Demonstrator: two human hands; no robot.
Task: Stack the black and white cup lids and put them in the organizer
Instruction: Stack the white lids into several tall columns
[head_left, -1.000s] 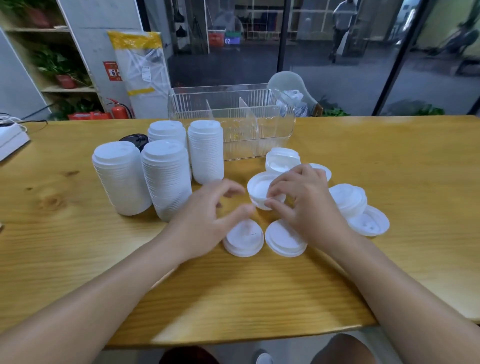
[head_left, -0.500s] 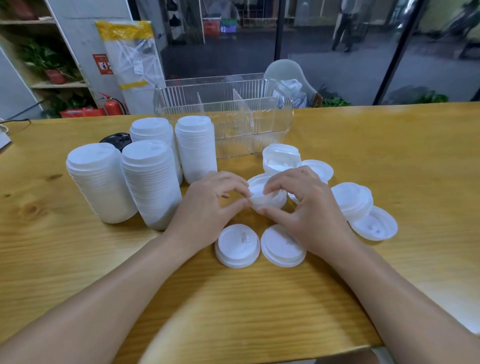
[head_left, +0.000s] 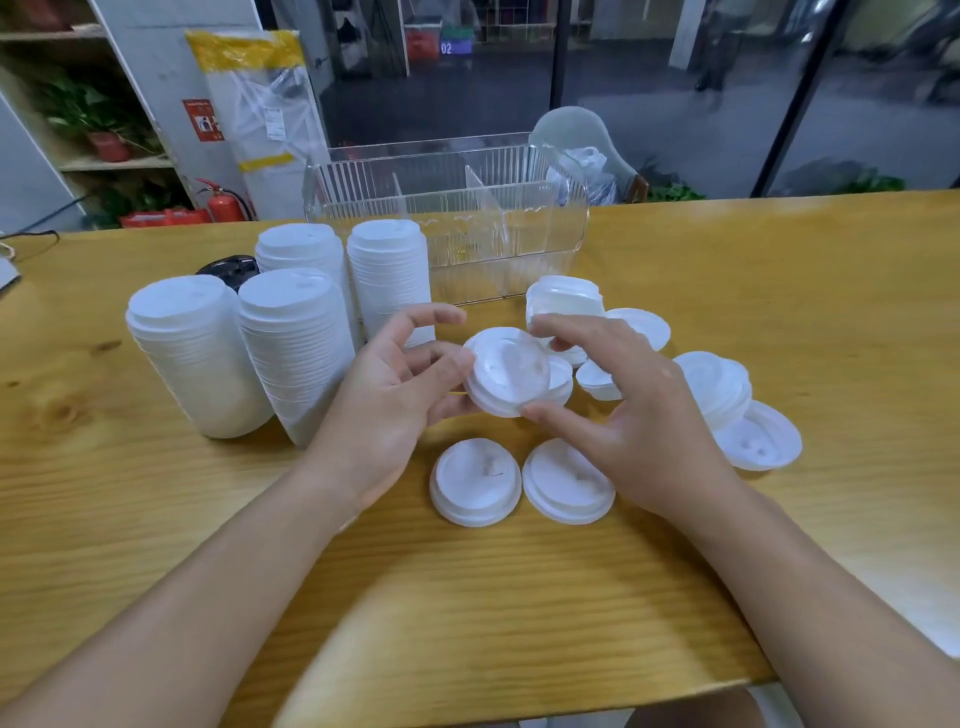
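Observation:
My left hand (head_left: 395, 395) and my right hand (head_left: 641, 415) hold a small stack of white lids (head_left: 511, 371) between them, lifted off the table and tilted toward me. My right thumb and forefinger pinch its rim; my left thumb and fingers grip its left edge. Two single white lids (head_left: 475, 480) (head_left: 566, 480) lie flat just below the hands. More loose white lids (head_left: 719, 384) lie to the right and behind. Several tall white lid stacks (head_left: 296, 353) stand at the left, with a black lid (head_left: 228, 266) behind them. The clear organizer (head_left: 452, 208) stands behind, its dividers showing.
The wooden table (head_left: 779, 291) runs wide to both sides; its front edge is near my arms. A clear chair back with a plastic bag (head_left: 582, 156) stands behind the organizer. Shelves with plants and a fire extinguisher (head_left: 226, 205) are at the back left.
The small lid stack has come up from the table and tipped toward me between both hands. My left forefinger has lifted off it.

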